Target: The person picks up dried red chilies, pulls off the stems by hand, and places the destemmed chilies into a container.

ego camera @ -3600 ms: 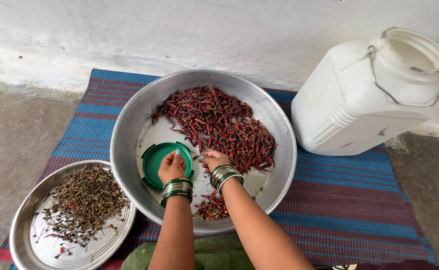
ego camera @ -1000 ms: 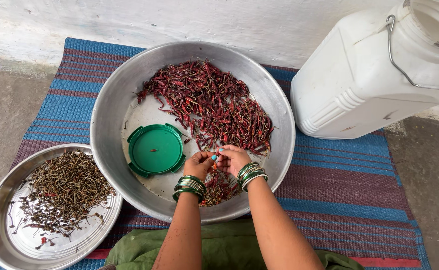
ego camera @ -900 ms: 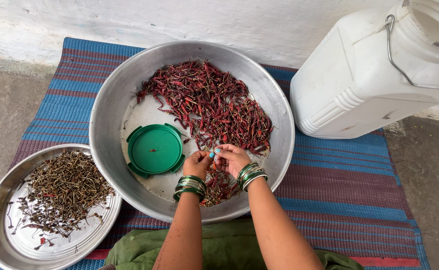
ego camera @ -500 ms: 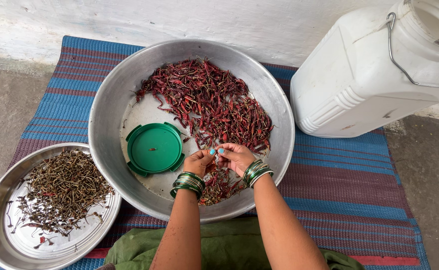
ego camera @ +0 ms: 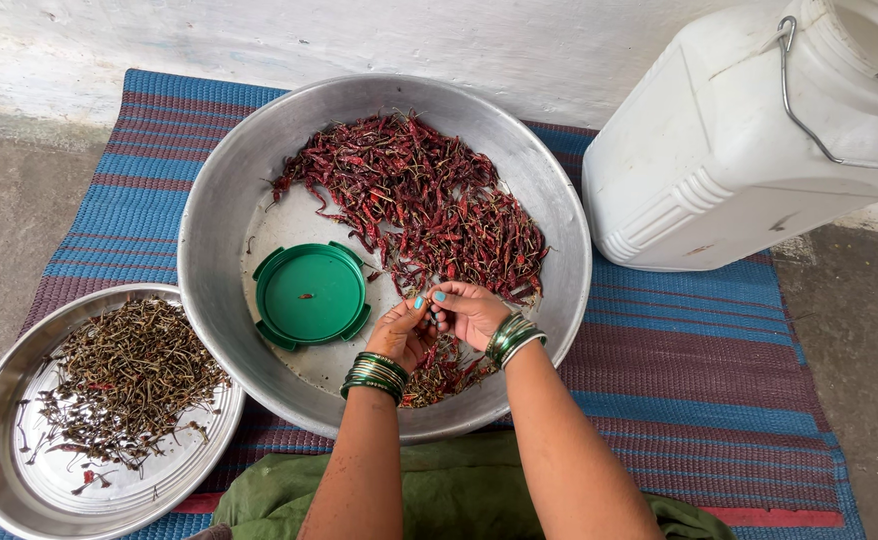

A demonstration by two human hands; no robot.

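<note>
The left hand point(ego camera: 400, 335) and the right hand point(ego camera: 467, 312) meet over the near side of the big steel basin point(ego camera: 214, 260), the fingertips of both pressed together around one small dried chili; the chili itself is almost hidden between them, so I cannot tell which end each hand has. To do this step well, I think one hand should pinch the body of the chili close to the top and the other should take only the stem, so the pod does not tear. Below the wrists lies a small heap of chilies point(ego camera: 446, 372), and the big pile of chilies point(ego camera: 424, 205) fills the far side. A green lid point(ego camera: 311, 295) lies in the basin just left of the hands. The steel plate with stems point(ego camera: 124, 385) sits at the near left corner of the striped mat point(ego camera: 699, 370), the white plastic can point(ego camera: 749, 140) at its far right corner.
</note>
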